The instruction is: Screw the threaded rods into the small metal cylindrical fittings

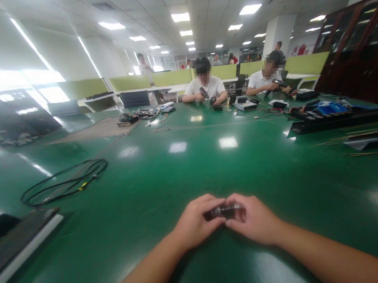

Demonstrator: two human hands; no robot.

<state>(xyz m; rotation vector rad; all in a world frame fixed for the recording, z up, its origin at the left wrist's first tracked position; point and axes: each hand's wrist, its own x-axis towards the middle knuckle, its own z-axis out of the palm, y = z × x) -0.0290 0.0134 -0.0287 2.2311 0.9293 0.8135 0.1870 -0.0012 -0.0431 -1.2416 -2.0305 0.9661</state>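
I see a small dark tube (pixel 225 211) between the left hand (pixel 194 222) and the right hand (pixel 258 220), over the near part of the green worktop (pixel 146 174). Both hands are curled around it, gripping one end each. Its long axis runs left to right across my view. Both tips are covered, so I can't tell which way it points.
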